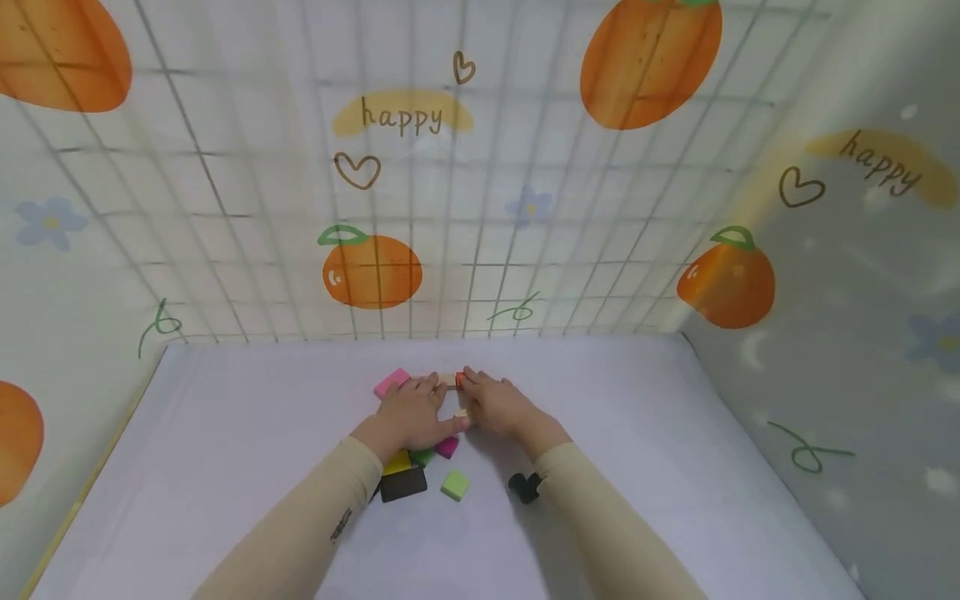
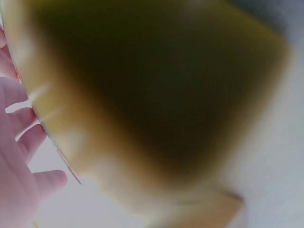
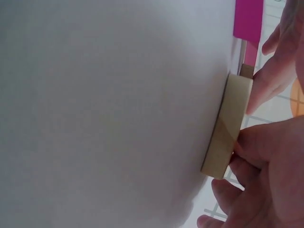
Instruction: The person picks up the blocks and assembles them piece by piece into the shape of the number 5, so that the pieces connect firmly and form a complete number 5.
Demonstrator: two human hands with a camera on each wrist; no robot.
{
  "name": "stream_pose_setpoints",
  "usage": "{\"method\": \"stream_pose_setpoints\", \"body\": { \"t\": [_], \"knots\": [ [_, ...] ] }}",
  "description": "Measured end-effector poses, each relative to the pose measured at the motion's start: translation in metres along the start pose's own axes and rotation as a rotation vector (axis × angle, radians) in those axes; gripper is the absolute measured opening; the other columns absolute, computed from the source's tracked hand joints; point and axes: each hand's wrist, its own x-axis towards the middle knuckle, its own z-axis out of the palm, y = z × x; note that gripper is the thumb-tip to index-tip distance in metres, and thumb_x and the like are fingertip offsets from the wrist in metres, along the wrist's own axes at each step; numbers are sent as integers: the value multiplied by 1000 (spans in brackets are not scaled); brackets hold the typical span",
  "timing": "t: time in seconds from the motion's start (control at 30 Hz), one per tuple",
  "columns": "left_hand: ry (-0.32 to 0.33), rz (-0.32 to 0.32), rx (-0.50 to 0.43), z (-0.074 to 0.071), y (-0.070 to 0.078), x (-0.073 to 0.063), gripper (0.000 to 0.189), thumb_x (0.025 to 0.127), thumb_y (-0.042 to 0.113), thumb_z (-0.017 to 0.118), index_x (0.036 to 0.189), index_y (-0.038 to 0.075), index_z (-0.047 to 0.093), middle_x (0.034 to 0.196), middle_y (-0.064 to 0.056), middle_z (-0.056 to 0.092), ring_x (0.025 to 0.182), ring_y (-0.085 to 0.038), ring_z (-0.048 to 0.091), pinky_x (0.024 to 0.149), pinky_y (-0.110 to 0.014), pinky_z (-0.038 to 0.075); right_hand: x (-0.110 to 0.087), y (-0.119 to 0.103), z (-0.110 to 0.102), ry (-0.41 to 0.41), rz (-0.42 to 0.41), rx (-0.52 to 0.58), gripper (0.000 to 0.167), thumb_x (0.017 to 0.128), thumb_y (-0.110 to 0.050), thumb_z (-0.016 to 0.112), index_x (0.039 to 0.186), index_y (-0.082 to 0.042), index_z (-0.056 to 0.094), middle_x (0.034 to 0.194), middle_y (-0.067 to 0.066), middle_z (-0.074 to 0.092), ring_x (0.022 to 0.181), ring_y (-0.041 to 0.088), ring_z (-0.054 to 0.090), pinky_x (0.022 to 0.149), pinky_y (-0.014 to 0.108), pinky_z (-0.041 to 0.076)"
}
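Note:
My left hand (image 1: 416,412) lies over the blocks with its fingers spread, reaching to a plain wooden block (image 1: 447,381) at the back. A pink block (image 1: 392,382) sits beside its fingers. With thumb and finger, my right hand (image 1: 504,408) pinches a small orange block (image 1: 461,380) at the wooden block's right end. Nearer me, a cream wooden block (image 3: 227,128) stands between the hands, mostly hidden in the head view. In the left wrist view a blurred yellow block (image 2: 156,95) covers much of the picture beside the left hand (image 2: 19,156).
Below the left hand lie a magenta block (image 1: 447,447), a green block (image 1: 422,457), a yellow block (image 1: 396,462) and a black block (image 1: 403,484). A light green block (image 1: 455,485) lies nearer me. A dark green piece (image 1: 524,487) is beside the right sleeve. Behind stands a wire grid (image 1: 480,275).

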Motion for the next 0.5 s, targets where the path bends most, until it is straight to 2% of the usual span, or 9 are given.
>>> {"method": "stream_pose_setpoints", "body": {
  "t": [0.23,0.5],
  "knots": [
    [-36,-13,-29,-9,0,0,95,92,81,32,160,16,29,169,-7,23,155,-31,23,124,-58,19,2,-4,-5,-13,10,-17,55,104,-21,51,156,-12,38,166,3,30,151,31,33,119,62,28],
    [-60,-23,-34,-9,1,1,93,92,81,31,161,18,28,169,-6,22,156,-31,20,125,-58,17,1,-7,-5,-18,21,-19,55,104,-23,53,156,-12,39,165,3,31,151,31,33,119,62,28]
  ]
}}
